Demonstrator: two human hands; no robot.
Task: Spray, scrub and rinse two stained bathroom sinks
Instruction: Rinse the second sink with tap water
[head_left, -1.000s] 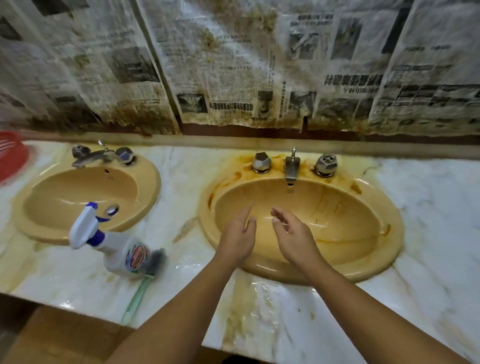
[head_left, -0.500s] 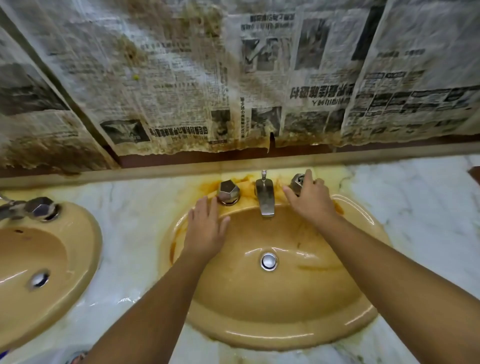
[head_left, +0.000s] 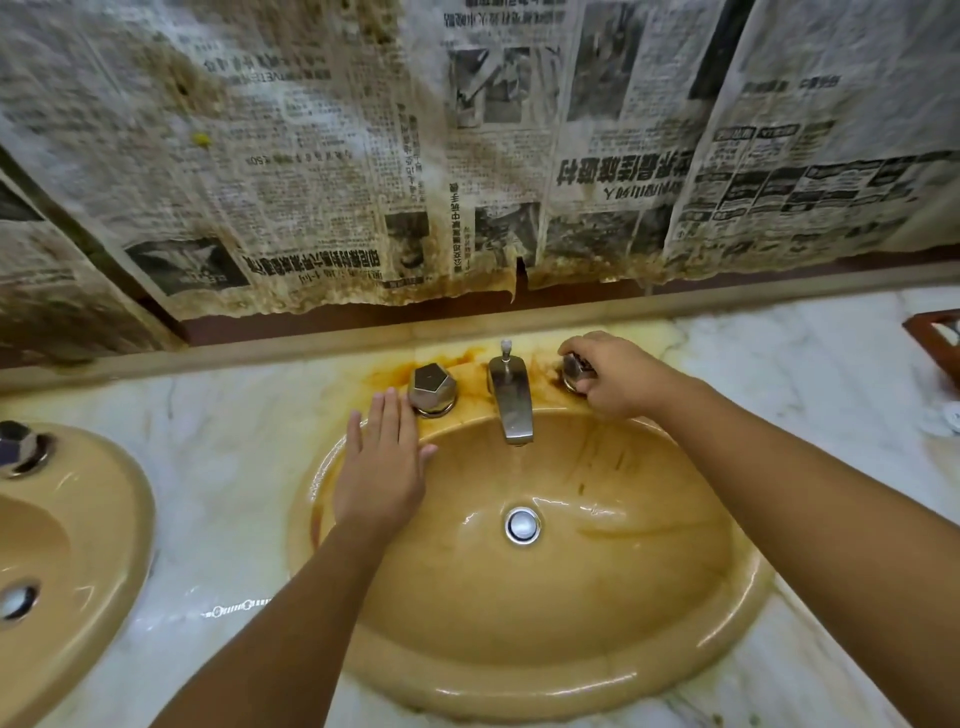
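A yellow oval sink (head_left: 545, 670) with brown streaks fills the middle of the view. A thin stream of water falls from its metal spout (head_left: 511, 402) toward the drain (head_left: 522, 525). My right hand (head_left: 613, 376) grips the right tap knob (head_left: 571, 368) with curled fingers. My left hand (head_left: 382, 467) lies flat, fingers straight, on the sink's left rim just beside the left tap knob (head_left: 432, 388). Part of a second yellow sink (head_left: 104, 519) shows at the left edge, with one of its knobs (head_left: 18, 447).
The sinks are set in a wet white marble counter (head_left: 223, 431) with orange stains behind the taps. Stained newspaper (head_left: 363, 182) covers the wall above. A brown holder (head_left: 935, 332) stands at the far right edge. The spray bottle is out of view.
The view has swung right and closer to the stained sink. My right hand has curled round the right knob and water now runs. My left hand settled flat on the rim.
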